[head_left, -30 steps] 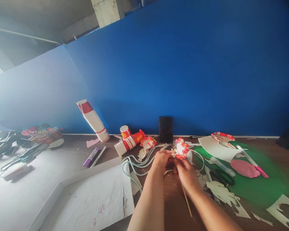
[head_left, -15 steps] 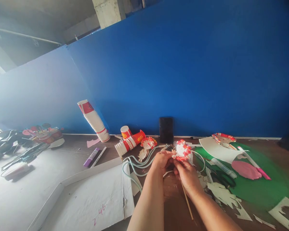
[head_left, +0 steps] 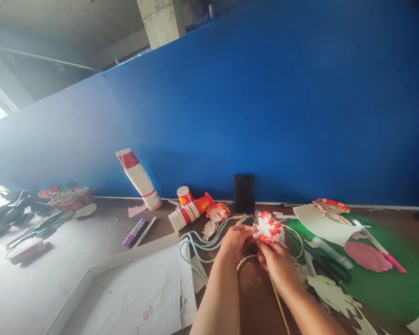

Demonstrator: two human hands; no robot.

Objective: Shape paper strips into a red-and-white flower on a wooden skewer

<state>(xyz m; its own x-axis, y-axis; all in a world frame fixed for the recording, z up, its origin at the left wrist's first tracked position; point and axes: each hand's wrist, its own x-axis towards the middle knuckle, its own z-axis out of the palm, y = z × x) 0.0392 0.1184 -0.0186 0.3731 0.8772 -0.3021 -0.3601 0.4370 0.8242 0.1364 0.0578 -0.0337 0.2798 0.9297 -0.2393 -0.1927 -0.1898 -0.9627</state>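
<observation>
Between my two hands is a red and white paper flower (head_left: 267, 227), its petals cut from a paper cup. My left hand (head_left: 236, 238) pinches its left edge with closed fingers. Below the flower, my right hand (head_left: 275, 258) has its fingers closed around the base. A thin wooden stick (head_left: 279, 300) runs down from under the right palm; where it meets the flower is hidden. A similar cut-paper flower (head_left: 217, 215) lies to the left, near pale blue cables (head_left: 195, 253).
A tilted stack of paper cups (head_left: 139, 179) stands at the back left, with more cups (head_left: 192, 209) lying nearby. An open white box (head_left: 125, 288) is at front left. A phone (head_left: 244, 193) leans on the blue partition (head_left: 282, 102). Scissors (head_left: 330, 270), markers and paper scraps (head_left: 330, 291) lie right.
The view has shifted slightly, so the table things appear a little lower and further right. Both hands keep hold of the flower, which is turned slightly, and more of the stick shows below.
</observation>
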